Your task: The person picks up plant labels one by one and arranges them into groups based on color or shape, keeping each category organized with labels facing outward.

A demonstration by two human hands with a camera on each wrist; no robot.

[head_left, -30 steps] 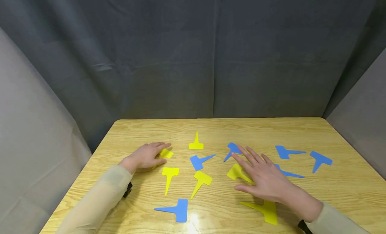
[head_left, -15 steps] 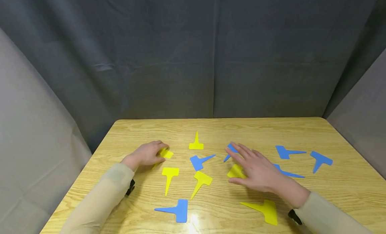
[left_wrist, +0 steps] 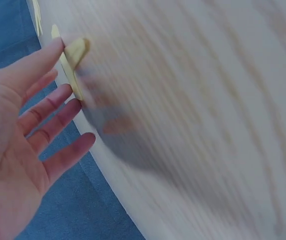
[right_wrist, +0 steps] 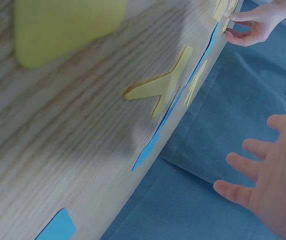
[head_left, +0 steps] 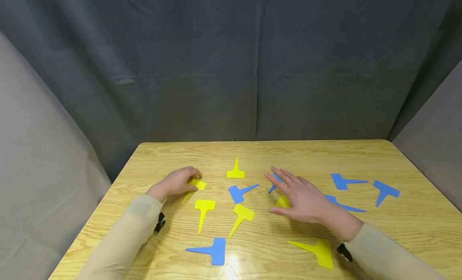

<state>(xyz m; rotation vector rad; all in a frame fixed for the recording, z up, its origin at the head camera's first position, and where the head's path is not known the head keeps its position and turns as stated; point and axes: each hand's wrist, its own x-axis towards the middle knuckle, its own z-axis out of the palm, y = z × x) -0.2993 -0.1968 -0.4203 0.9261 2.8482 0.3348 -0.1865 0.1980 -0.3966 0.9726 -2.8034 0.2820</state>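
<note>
The left hand [head_left: 175, 182] pinches a yellow T-shaped marker [head_left: 199, 184] between thumb and fingers, left of the central blue marker [head_left: 236, 194]. Right of that central blue marker, the right hand [head_left: 304, 199] spreads its fingers apart over a partly hidden yellow marker [head_left: 283, 201]. Beyond the central blue marker lies the far yellow marker [head_left: 236, 173].
</note>
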